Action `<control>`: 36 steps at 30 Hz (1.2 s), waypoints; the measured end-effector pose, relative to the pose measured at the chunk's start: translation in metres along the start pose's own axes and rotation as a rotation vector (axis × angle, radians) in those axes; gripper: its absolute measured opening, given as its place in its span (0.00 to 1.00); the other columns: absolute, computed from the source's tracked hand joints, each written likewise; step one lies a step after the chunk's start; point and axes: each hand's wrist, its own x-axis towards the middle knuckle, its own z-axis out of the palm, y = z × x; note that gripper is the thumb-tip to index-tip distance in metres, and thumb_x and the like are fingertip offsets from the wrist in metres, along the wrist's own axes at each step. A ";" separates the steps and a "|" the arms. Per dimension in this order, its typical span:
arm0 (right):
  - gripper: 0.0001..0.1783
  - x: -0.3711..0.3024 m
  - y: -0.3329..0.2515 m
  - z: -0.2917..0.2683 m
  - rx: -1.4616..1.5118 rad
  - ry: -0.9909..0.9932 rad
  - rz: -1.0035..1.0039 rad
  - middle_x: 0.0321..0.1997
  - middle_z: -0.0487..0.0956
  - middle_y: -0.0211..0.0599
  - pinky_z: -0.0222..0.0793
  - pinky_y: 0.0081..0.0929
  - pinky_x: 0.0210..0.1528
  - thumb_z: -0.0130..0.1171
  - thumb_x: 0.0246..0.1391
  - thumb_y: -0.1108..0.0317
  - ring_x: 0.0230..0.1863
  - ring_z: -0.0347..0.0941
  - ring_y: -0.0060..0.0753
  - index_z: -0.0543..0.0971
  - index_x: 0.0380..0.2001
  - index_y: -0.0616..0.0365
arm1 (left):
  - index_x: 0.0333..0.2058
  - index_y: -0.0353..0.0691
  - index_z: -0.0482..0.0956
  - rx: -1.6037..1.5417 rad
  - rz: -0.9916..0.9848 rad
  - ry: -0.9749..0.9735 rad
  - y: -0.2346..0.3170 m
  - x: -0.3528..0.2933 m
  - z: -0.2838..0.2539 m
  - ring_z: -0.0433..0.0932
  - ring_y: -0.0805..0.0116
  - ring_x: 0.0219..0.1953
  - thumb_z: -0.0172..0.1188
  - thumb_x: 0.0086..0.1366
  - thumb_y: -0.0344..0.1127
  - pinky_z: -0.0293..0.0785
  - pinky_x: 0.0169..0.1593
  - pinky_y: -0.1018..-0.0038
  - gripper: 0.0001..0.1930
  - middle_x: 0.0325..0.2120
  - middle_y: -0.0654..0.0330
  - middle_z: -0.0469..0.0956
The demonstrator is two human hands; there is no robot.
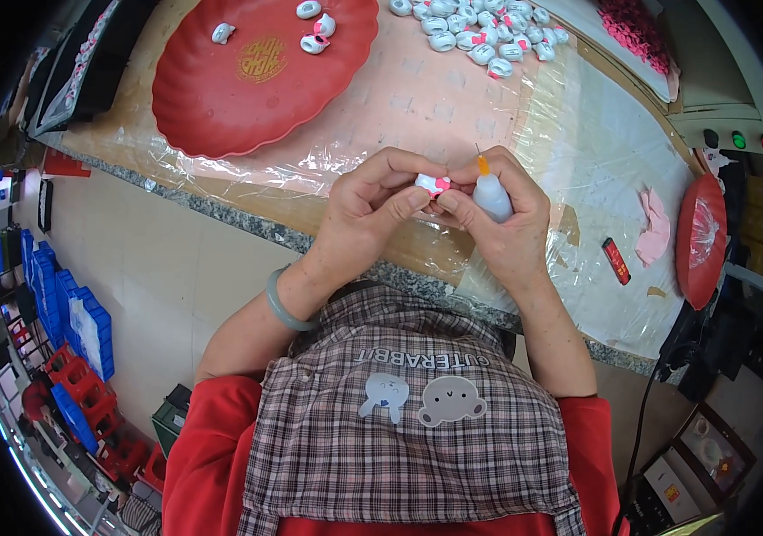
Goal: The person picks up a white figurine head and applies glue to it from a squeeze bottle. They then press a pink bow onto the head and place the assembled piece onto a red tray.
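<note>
Close to the table's front edge, my left hand (pixel 362 204) pinches a small white figurine with a pink bow (pixel 433 185) between thumb and fingertips. The thumb and fingertips of my right hand (pixel 521 234) touch the figurine's other side. That same hand also grips a soft white squeeze bottle (pixel 491 198) between thumb and fingers. An orange tip with a thin needle points up and away from the bottle. My fingers partly cover the figurine, so its lower side is hidden.
A red scalloped tray (pixel 194 98) at the far left carries several white figurines. A pile of similar figurines (pixel 479 31) lies at the back. On the right are a red-and-black lighter-like item (pixel 616 261), a pink cloth (pixel 654 226) and a red dish (pixel 699 241).
</note>
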 end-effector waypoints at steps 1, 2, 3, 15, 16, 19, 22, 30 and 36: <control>0.09 -0.001 -0.001 0.000 0.083 -0.012 0.037 0.29 0.73 0.33 0.67 0.20 0.34 0.66 0.44 0.77 0.32 0.73 0.23 0.77 0.30 0.63 | 0.46 0.31 0.70 -0.020 -0.018 -0.002 0.002 -0.001 0.000 0.76 0.73 0.42 0.53 0.66 0.26 0.72 0.48 0.77 0.11 0.40 0.55 0.78; 0.09 -0.002 -0.003 -0.002 0.089 -0.007 0.029 0.29 0.73 0.33 0.67 0.20 0.34 0.66 0.44 0.77 0.32 0.73 0.23 0.77 0.30 0.63 | 0.46 0.31 0.70 -0.012 -0.015 -0.007 0.003 -0.001 0.000 0.76 0.73 0.42 0.53 0.66 0.26 0.72 0.48 0.77 0.11 0.40 0.55 0.78; 0.09 -0.001 -0.005 -0.002 0.087 -0.025 -0.013 0.30 0.73 0.33 0.68 0.20 0.35 0.66 0.44 0.77 0.32 0.73 0.23 0.77 0.31 0.63 | 0.46 0.31 0.70 -0.079 -0.034 -0.034 0.004 0.000 -0.003 0.76 0.73 0.41 0.54 0.66 0.27 0.73 0.47 0.76 0.11 0.40 0.55 0.78; 0.12 0.001 -0.005 -0.004 0.035 -0.075 -0.205 0.33 0.73 0.34 0.67 0.22 0.38 0.59 0.42 0.81 0.34 0.71 0.26 0.76 0.34 0.62 | 0.47 0.31 0.70 -0.191 0.015 -0.080 -0.002 -0.003 -0.006 0.77 0.70 0.44 0.54 0.66 0.29 0.73 0.49 0.74 0.12 0.42 0.53 0.76; 0.12 0.000 -0.005 -0.004 -0.011 -0.052 -0.226 0.31 0.74 0.35 0.69 0.23 0.37 0.61 0.41 0.80 0.34 0.73 0.29 0.77 0.33 0.61 | 0.47 0.31 0.70 -0.136 0.037 -0.065 -0.002 -0.004 -0.004 0.76 0.69 0.45 0.54 0.66 0.28 0.73 0.51 0.74 0.12 0.43 0.52 0.76; 0.13 0.002 -0.003 -0.003 -0.079 -0.040 -0.247 0.31 0.74 0.35 0.68 0.23 0.36 0.61 0.39 0.81 0.33 0.73 0.30 0.77 0.32 0.60 | 0.47 0.30 0.70 -0.128 0.065 -0.073 -0.001 -0.005 -0.003 0.76 0.69 0.47 0.52 0.66 0.26 0.72 0.53 0.73 0.12 0.44 0.53 0.75; 0.13 0.003 -0.004 -0.003 -0.108 -0.026 -0.284 0.31 0.74 0.35 0.68 0.24 0.35 0.61 0.38 0.80 0.33 0.72 0.30 0.76 0.32 0.60 | 0.48 0.30 0.70 -0.077 0.093 -0.055 -0.003 -0.005 -0.002 0.75 0.69 0.47 0.52 0.67 0.25 0.71 0.54 0.73 0.12 0.45 0.54 0.75; 0.13 0.004 0.001 -0.002 -0.150 -0.011 -0.287 0.31 0.73 0.35 0.69 0.24 0.34 0.60 0.38 0.80 0.33 0.72 0.31 0.76 0.32 0.59 | 0.47 0.31 0.71 0.031 0.103 -0.012 -0.003 -0.007 0.001 0.76 0.70 0.47 0.53 0.65 0.23 0.72 0.53 0.74 0.11 0.46 0.54 0.75; 0.12 0.000 0.001 0.002 -0.156 0.036 -0.225 0.31 0.71 0.36 0.68 0.24 0.33 0.60 0.38 0.80 0.32 0.72 0.31 0.76 0.31 0.59 | 0.46 0.31 0.72 0.067 0.099 0.002 -0.003 -0.007 0.003 0.76 0.70 0.46 0.53 0.65 0.22 0.73 0.52 0.75 0.11 0.45 0.55 0.75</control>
